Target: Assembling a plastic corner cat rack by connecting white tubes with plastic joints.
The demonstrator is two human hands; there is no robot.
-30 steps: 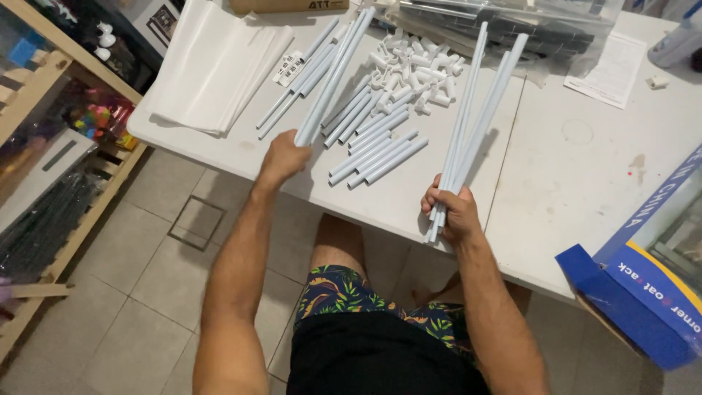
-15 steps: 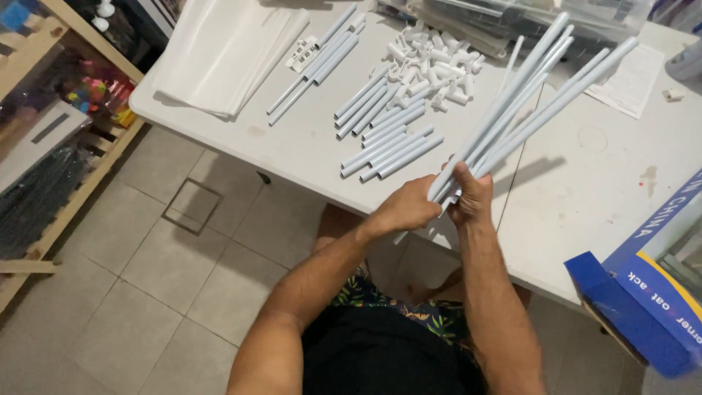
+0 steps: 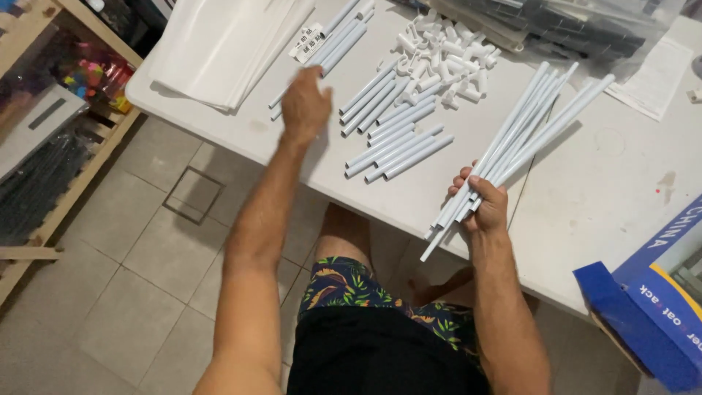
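My right hand (image 3: 481, 202) grips a bundle of several long white tubes (image 3: 537, 128) near the white table's (image 3: 292, 143) front edge; the tubes slant up to the right over the tabletop. My left hand (image 3: 306, 106) hovers over the table's left part, fingers loosely apart and holding nothing, just beside a few long white tubes (image 3: 333, 42) lying there. Between my hands lie several short white tubes (image 3: 395, 135) in a loose row. Behind them sits a heap of small white plastic connectors (image 3: 442, 58).
Flat white panels (image 3: 219, 44) lie at the table's far left. A clear bag of dark parts (image 3: 578, 25) and a paper sheet (image 3: 654, 77) sit at the back right. A blue cardboard box (image 3: 651, 292) stands at the right front. Wooden shelving (image 3: 51, 146) lines the left.
My left hand let go of the bundle and swung left toward the long tubes at the back left. My right hand keeps the bundle, now lower and nearer the table.
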